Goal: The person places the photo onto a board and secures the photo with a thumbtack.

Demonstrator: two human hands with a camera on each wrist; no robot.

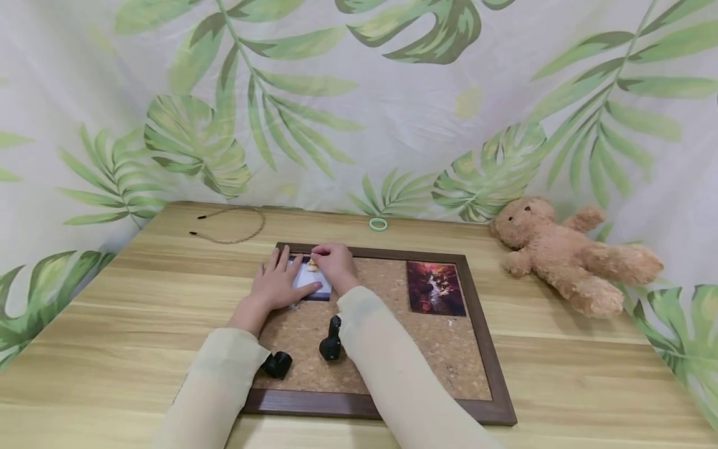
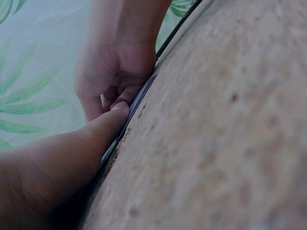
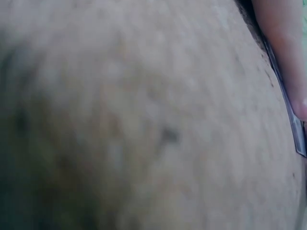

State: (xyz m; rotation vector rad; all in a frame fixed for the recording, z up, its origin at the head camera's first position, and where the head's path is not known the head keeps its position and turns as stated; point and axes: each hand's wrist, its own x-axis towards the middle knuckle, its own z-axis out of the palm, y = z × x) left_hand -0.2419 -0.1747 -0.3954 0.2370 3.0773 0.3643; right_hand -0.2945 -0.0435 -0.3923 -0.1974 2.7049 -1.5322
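Note:
A cork board [image 1: 387,349] in a dark brown frame lies on the wooden table. My left hand [image 1: 277,282] rests with spread fingers over a pale picture card [image 1: 321,292] with a dark blue border, near the board's far left corner. The left thumb [image 2: 103,129] presses along the card's near part. My right hand [image 1: 335,265] bends over the card's top edge, thumb and fingertips together beside a small yellow-orange figure [image 1: 311,264] printed there. I cannot tell what the right fingertips pinch. A dark red and purple picture [image 1: 434,290] with a pink dot at its top lies at the board's right.
Black wrist cameras [image 1: 332,342] sit above the board. Behind it lie a thin braided cord [image 1: 247,239] with black tips and a mint-green ring [image 1: 378,224]. A brown teddy bear [image 1: 561,249] lies at right, before a leaf-patterned curtain [image 1: 392,125].

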